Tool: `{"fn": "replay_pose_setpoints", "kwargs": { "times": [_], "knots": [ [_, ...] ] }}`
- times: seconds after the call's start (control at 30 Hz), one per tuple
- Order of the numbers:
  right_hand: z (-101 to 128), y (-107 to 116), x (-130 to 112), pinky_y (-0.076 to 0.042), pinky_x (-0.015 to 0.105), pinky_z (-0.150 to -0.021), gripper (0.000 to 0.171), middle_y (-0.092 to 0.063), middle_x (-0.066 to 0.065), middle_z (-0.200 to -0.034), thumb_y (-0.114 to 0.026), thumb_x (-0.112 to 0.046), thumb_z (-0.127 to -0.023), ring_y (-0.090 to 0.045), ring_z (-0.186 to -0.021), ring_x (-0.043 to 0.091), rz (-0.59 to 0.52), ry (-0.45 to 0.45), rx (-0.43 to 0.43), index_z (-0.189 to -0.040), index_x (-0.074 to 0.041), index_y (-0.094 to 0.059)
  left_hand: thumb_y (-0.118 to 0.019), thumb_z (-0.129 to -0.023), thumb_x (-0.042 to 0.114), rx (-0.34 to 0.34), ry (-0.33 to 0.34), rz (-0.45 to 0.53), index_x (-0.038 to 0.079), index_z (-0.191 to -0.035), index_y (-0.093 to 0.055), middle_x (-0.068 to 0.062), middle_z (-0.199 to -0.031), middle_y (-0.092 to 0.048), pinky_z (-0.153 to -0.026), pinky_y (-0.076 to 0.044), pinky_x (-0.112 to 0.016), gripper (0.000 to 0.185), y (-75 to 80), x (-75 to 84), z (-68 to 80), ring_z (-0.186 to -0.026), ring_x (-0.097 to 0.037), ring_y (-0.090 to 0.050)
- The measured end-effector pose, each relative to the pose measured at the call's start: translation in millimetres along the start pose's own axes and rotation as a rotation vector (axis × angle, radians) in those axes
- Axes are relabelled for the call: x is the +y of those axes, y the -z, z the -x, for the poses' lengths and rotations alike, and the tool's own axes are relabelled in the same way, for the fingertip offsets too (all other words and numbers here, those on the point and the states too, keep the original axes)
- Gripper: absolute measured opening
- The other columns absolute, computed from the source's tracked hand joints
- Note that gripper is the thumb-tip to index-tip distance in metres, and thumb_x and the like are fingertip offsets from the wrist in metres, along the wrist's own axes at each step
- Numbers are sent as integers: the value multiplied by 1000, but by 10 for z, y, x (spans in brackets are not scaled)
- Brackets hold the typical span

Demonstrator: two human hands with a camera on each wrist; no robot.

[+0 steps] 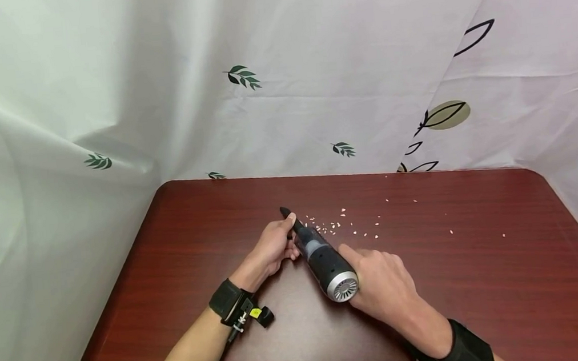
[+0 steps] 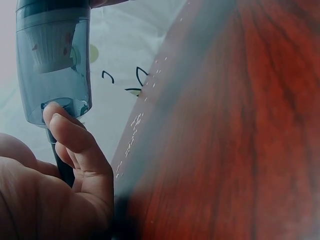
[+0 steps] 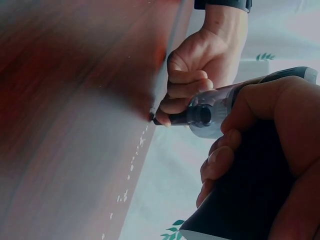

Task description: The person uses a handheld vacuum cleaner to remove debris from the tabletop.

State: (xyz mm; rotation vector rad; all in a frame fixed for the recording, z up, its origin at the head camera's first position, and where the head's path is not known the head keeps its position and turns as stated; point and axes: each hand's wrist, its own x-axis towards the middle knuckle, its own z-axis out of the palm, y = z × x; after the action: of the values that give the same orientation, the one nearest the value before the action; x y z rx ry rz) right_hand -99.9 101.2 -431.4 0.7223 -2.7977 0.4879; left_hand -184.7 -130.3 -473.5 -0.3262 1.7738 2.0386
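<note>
Left hand [image 1: 274,244] grips nozzle [image 1: 298,225] | right hand [image 1: 387,282] grips handle [image 3: 250,185] | handheld vacuum [image 1: 325,262] between them | white bits [image 1: 332,224] nearby

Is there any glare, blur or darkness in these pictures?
Head view: bright, with a pale sheen across the near middle of the tabletop; left wrist view: a hazy band blurs the wood, while the clear dust cup looks sharper; right wrist view: dim, with the handheld vacuum's handle nearly black.
</note>
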Motion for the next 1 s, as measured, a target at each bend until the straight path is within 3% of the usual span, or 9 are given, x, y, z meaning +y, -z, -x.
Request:
{"fn": "replay_pose_setpoints", "kwargs": {
  "times": [0.2,0.77,1.0],
  "knots": [
    [42,-11,-55,-40,32,-43,40,-49,-12,-64,-89,-20,-69,-53,-53,12,9,27,-10,-90,-20,-55,-42,-117,40,14,18,5,3,-93,-53,-3,-60,-50,-43,-47,-21,45,43,-50,99,-43,-11,-53],
    [232,43,-135,-35,29,-42,44,-47,-14,-64,-90,-23,-64,-50,-51,10,30,65,-15,-91,-22,-55,-39,-117,38,44,10,15,-2,-118,-56,-1,-63,-50,-42,-47,-21,43,7,-152,388,-42,-10,-53],
    [337,51,-136,-36,28,-42,45,-46,-17,-66,-90,-24,-62,-48,-50,8,30,70,-3,-93,-23,-56,-37,-118,37,22,6,9,-2,-114,-58,0,-60,-50,-42,-48,-21,44,-31,-219,453,-42,-10,-53]
  ]
}}
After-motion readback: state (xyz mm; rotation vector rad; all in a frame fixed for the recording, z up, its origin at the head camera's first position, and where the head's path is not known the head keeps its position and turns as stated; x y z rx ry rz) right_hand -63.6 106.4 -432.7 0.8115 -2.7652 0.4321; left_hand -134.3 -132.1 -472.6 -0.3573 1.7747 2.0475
